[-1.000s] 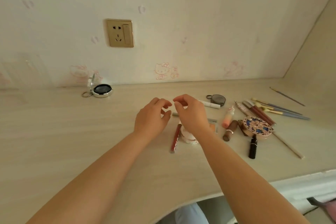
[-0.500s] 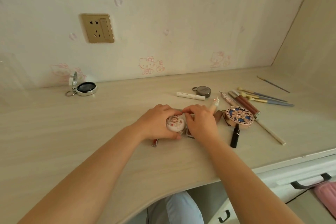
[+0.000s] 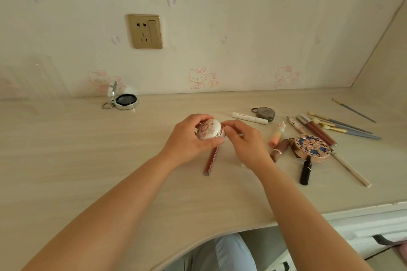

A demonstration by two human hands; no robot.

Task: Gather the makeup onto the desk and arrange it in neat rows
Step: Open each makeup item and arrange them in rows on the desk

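Observation:
My left hand (image 3: 189, 141) grips a round white compact with a red flower pattern (image 3: 209, 131), lifted just above the desk (image 3: 88, 160). My right hand (image 3: 244, 141) touches the compact's right edge with its fingertips. A red pencil (image 3: 211, 161) lies below the hands. To the right lie a peach tube (image 3: 277, 135), a brown lipstick (image 3: 279, 149), a blue-patterned round compact (image 3: 312, 147), a black lipstick (image 3: 306, 170), a white tube (image 3: 250, 117), a small grey compact (image 3: 265, 114) and several brushes and pencils (image 3: 339, 127).
An open silver mirror compact (image 3: 123, 100) stands at the back left by the wall. A thin brush (image 3: 353, 110) lies far right. A long white stick (image 3: 350, 169) lies near the desk's front right edge. A wall socket (image 3: 145, 31) is above. Drawers (image 3: 374, 233) sit below right.
Both hands came down onto the white compact on the desk. My left hand has since lifted and tilted it, with the right fingertips staying at its edge.

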